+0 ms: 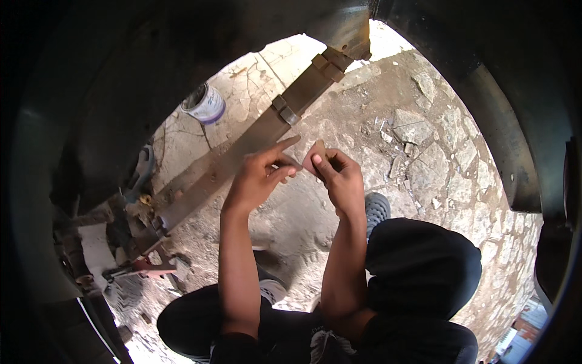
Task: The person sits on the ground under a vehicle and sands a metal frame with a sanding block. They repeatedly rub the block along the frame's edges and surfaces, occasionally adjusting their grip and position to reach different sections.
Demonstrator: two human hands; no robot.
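- Cracked stone ground (424, 158) spreading dusty across the scene.
- White paint can (205, 104) standing at far left.
- Leaf spring (242, 155) lying diagonally, near left to far right.
- Loose rubble (407, 126) lying at far right.

Tin (204, 103) left of leaf spring (254, 136)

I have a single view, from the head camera, which looks steeply down from above my own forearms that enter from the lower edge. It sits close: my left hand (260, 176) and right hand (339, 176) fill the centre. The fisheye bends the leaf spring (242, 145) and the stony ground (436, 158). Dark curved metal, perhaps a wheel arch (121, 73), crowds the rim.
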